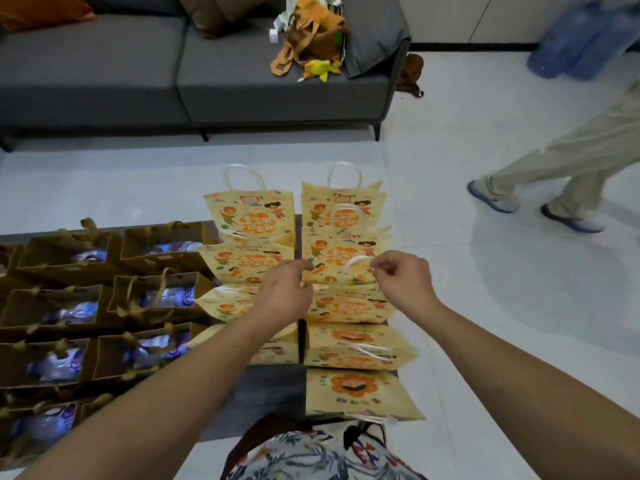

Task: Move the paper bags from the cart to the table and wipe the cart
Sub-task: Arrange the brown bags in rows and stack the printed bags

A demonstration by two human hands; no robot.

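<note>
Now a white handle is pinched by the right hand, left hand loosely curled on yellow bags — packed rows could be toppled if tugged.

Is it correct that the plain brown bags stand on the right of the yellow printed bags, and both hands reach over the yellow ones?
One detail is wrong: in the head view the plain brown bags stand on the left of the yellow printed bags, not the right. The left hand and right hand do reach over the yellow ones.
</note>
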